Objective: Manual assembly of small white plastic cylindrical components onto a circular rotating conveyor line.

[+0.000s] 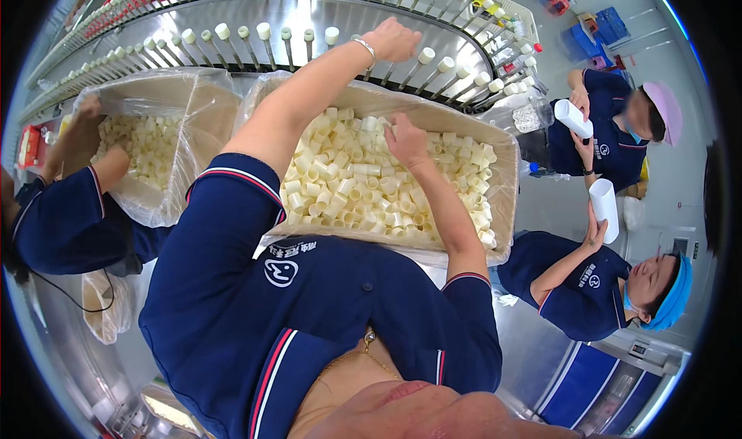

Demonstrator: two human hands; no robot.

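Note:
My left hand [394, 41] reaches over the curved metal conveyor, beside the upright pegs [425, 56] topped with whitish caps. Its fingers are curled, and what they hold, if anything, is hidden. Below it, a lined cardboard box [506, 199] holds many loose, short cream plastic tubes [340, 199]. My right hand [407, 141] is at the far part of this pile, fingers bent down among the pieces. Whether a tube is between those fingertips, I cannot make out.
Another plastic-lined box [205, 118] of cream pieces stands at the left, where a co-worker's arms [112, 165] reach in. At the right, two people hold white cylinders [604, 209]. Clear plastic bags [533, 114] lie beyond my box's right corner.

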